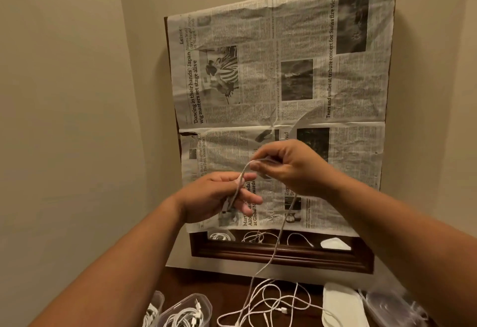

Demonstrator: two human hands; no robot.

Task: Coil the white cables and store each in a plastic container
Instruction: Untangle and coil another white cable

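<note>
Covering most of the far wall, a sheet of newspaper (pixel 278 99) hangs over a dark wooden frame (pixel 281 255), whose uncovered lower strip looks like a mirror reflecting white cords. Below it runs a dark wooden tabletop (pixel 227 285) along the near edge of the view.

Both forearms reach up in front of the paper. The left hand (pixel 219 197) is loosely curled, fingers partly open, with one end of a white cable (pixel 277 241) lying across its palm and the plug end pointing down toward the wrist. The right hand (pixel 289 166), slightly higher and to the right, pinches the same cable between thumb and fingertips, so a short loop spans the two hands. From the right hand the cable drops down to the tabletop.

On the table, a loose tangle of white cable (pixel 273 303) sprawls in the middle. To its left sits a clear plastic container (pixel 185 311) holding a bundled white cable with plugs showing. Another container (pixel 154 308) further left, cut off by the frame edge, also holds white cable. To the right lie a white lid-like piece (pixel 340 303) and a clear plastic container (pixel 392 308) whose contents cannot be made out.
</note>
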